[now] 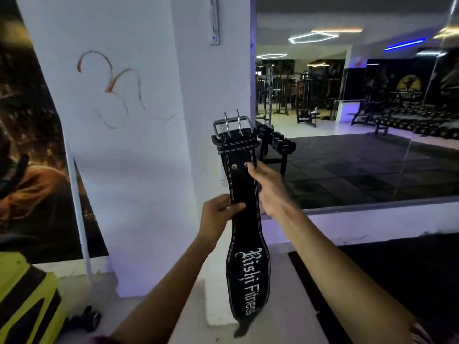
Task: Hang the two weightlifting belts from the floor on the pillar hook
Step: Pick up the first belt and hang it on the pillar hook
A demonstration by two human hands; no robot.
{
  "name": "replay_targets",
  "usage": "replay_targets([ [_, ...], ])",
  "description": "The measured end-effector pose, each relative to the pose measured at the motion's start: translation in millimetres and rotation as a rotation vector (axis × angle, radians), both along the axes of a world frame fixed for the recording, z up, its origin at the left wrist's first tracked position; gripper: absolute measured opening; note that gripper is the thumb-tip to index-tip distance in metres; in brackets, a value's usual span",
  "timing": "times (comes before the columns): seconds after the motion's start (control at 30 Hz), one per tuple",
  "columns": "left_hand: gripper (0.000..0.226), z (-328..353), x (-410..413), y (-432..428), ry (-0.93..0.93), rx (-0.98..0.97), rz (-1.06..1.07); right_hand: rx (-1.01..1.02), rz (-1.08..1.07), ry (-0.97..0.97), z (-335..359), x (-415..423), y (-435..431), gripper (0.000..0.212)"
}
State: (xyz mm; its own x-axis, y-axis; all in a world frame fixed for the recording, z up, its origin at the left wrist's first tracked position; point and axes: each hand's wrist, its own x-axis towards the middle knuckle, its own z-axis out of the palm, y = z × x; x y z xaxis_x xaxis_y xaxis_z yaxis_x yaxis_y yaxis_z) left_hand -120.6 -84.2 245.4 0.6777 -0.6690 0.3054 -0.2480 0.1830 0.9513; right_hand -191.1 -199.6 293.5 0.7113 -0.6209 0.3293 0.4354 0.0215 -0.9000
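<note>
A black leather weightlifting belt (244, 192) with white stitching and white lettering hangs upright in front of the white pillar (139, 150). Its steel two-prong buckle (232, 126) points up. My left hand (218, 214) pinches the belt's left edge at mid-strap. Higher up, just below the buckle loop, my right hand (269, 188) grips the right edge near two rivets. The belt's wide lower part dangles down toward the floor. No second belt shows, and I cannot make out a hook on the pillar.
A grey metal fitting (214, 21) is fixed high on the pillar's corner. A large wall mirror (360, 108) to the right reflects gym machines and a dumbbell rack (274, 145). A yellow-black machine (24, 296) stands at lower left, a dark poster (29, 145) behind it.
</note>
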Motion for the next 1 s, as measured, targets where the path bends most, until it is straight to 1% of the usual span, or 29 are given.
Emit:
replay_targets([
  [0.07, 0.022, 39, 5, -6, 0.012, -0.14, 0.021, -0.039, 0.004, 0.024, -2, 0, 5, 0.014],
  [0.17, 0.028, 55, 10, -9, 0.021, -0.199, -0.002, -0.115, -0.061, 0.003, -11, -3, 0, 0.015],
  [0.2, 0.028, 56, 11, -7, 0.012, -0.206, -0.005, -0.183, -0.105, 0.044, -22, -5, -3, 0.015],
  [0.27, 0.029, 59, 13, -6, -0.013, -0.222, -0.029, -0.314, -0.173, 0.227, -60, -11, -5, 0.016],
  [0.3, 0.029, 62, 14, -5, -0.021, -0.231, -0.051, -0.331, -0.177, 0.304, -77, -15, -3, 0.021],
  [0.33, 0.03, 64, 15, -5, -0.027, -0.232, -0.074, -0.306, -0.174, 0.327, -84, -18, -1, 0.025],
  [0.37, 0.03, 66, 16, -5, -0.039, -0.226, -0.088, -0.273, -0.182, 0.316, -83, -18, -2, 0.026],
  [0.4, 0.029, 67, 17, -5, -0.052, -0.219, -0.093, -0.227, -0.199, 0.254, -72, -17, -2, 0.021],
  [0.47, 0.028, 68, 17, -4, -0.059, -0.22, -0.094, -0.157, -0.203, 0.153, -43, -13, 1, 0.005],
  [0.5, 0.028, 69, 17, -4, -0.055, -0.229, -0.09, -0.142, -0.193, 0.133, -40, -10, 0, 0.01],
  [0.53, 0.029, 72, 18, -3, -0.051, -0.242, -0.089, -0.157, -0.2, 0.164, -45, -12, 1, 0.023],
  [0.57, 0.03, 76, 19, -1, -0.043, -0.257, -0.085, -0.191, -0.21, 0.228, -64, -14, 0, 0.043],
  [0.6, 0.032, 78, 22, 0, -0.036, -0.273, -0.078, -0.251, -0.18, 0.328, -88, -21, -2, 0.054],
  [0.63, 0.033, 81, 24, 2, -0.027, -0.281, -0.075, -0.316, -0.14, 0.451, -110, -29, -3, 0.05],
  [0.67, 0.033, 82, 25, 2, -0.019, -0.282, -0.076, -0.371, -0.116, 0.56, -121, -40, 0, 0.037],
  [0.7, 0.032, 84, 25, 3, -0.014, -0.277, -0.079, -0.376, -0.115, 0.585, -122, -45, 3, 0.026],
  [0.73, 0.032, 84, 24, 3, -0.013, -0.268, -0.078, -0.34, -0.134, 0.544, -112, -46, 6, 0.027],
  [0.77, 0.031, 84, 22, 2, -0.007, -0.265, -0.079, -0.267, -0.147, 0.445, -96, -41, 8, 0.035],
  [0.8, 0.031, 83, 21, 0, -0.004, -0.27, -0.083, -0.199, -0.132, 0.34, -72, -37, 13, 0.038],
  [0.87, 0.028, 79, 17, -5, 0.009, -0.277, -0.091, -0.126, -0.086, 0.127, -29, -23, 22, 0.034],
  [0.9, 0.024, 74, 15, -8, 0.018, -0.281, -0.101, -0.084, -0.113, 0.054, -16, -16, 24, 0.031],
  [0.97, 0.011, 53, 9, -14, 0.038, -0.262, -0.107, 0.029, -0.204, -0.023, -7, -10, 26, 0.03],
  [1.0, 0.011, 32, 8, -15, 0.02, -0.203, -0.089, 0.088, -0.24, -0.032, -7, -10, 26, 0.031],
])
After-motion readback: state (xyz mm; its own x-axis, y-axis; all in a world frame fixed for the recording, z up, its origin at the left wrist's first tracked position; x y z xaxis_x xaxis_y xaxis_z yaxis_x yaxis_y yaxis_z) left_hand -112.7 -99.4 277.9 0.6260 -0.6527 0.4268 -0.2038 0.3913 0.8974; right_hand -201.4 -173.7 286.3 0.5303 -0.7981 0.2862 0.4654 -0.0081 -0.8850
